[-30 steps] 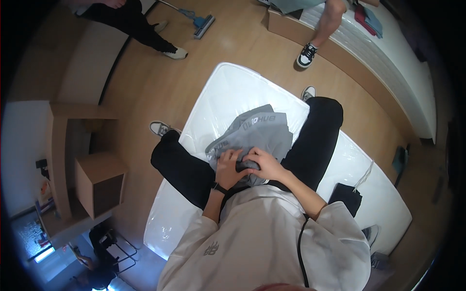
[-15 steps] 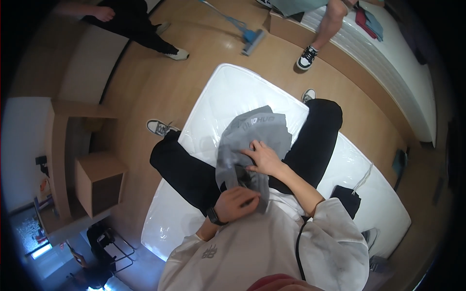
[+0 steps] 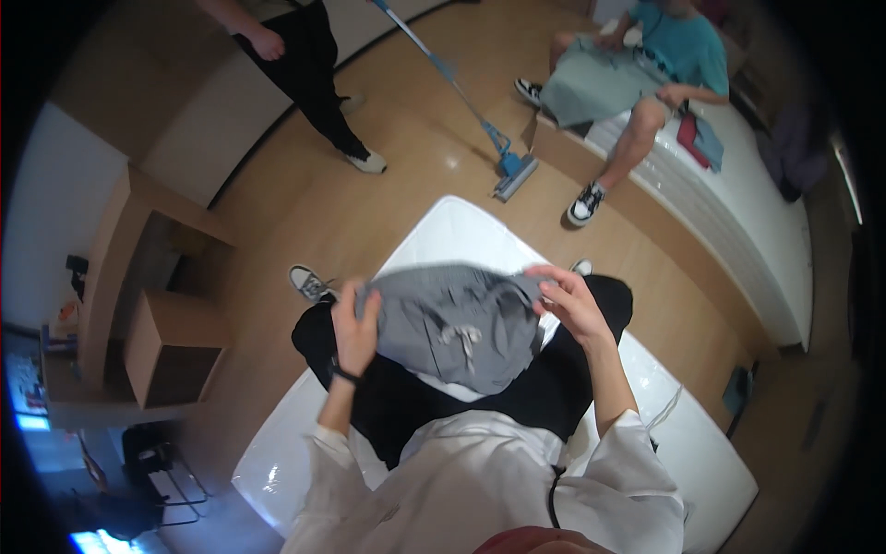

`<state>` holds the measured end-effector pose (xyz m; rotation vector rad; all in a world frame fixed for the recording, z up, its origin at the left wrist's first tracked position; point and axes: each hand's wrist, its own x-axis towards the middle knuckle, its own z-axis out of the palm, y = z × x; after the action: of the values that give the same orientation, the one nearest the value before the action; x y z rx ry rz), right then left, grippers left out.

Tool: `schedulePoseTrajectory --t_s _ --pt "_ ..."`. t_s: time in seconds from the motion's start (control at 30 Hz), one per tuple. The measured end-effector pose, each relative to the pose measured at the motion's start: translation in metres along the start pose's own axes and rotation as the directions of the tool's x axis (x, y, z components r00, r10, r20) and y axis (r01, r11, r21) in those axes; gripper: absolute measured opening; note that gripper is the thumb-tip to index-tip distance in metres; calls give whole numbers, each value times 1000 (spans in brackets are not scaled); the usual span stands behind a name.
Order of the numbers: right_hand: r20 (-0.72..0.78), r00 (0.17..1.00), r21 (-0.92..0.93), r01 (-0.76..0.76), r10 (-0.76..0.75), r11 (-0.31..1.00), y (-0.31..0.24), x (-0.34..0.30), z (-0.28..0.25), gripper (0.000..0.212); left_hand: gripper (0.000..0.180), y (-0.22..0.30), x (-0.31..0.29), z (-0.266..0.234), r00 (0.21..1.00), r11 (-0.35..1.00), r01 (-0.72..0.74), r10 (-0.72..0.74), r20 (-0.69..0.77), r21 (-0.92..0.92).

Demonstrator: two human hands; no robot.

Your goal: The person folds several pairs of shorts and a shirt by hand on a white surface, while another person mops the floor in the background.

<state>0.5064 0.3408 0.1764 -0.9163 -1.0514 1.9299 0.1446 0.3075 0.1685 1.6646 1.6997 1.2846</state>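
Observation:
Grey shorts (image 3: 415, 323) are spread above my lap, their gathered elastic waist at the far side. A pale drawstring (image 3: 461, 340) hangs at their middle. My left hand (image 3: 355, 323), with a dark watch on its wrist, is closed on the left end of the waist. At the right end, my right hand (image 3: 568, 300) grips the waist between thumb and fingers. The lower part of the shorts sags over my black trousers (image 3: 388, 406), between my spread legs.
I sit on a plastic-wrapped white mattress (image 3: 443, 226). A blue mop (image 3: 512, 166) stands on the wooden floor ahead. Someone sits on a bed (image 3: 738, 203) at the far right beside folded clothes (image 3: 701, 143). Another person's leg (image 3: 318, 102) is at the far left, and a wooden cabinet (image 3: 175, 342) at left.
The shorts went from a bunched heap between my legs to being held up and spread by the waist. Both hands moved apart and forward. The view has tilted up.

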Motion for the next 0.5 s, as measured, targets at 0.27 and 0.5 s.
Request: schedulePoseTrajectory --t_s 0.27,0.5 --pt "-121 637 -254 722 -761 644 -179 80 82 46 14 124 174 -49 865 800 -474 345 -365 -367" --pt "-82 298 -594 751 -951 286 -199 29 97 21 17 166 143 -73 714 688 -662 457 -530 -298"
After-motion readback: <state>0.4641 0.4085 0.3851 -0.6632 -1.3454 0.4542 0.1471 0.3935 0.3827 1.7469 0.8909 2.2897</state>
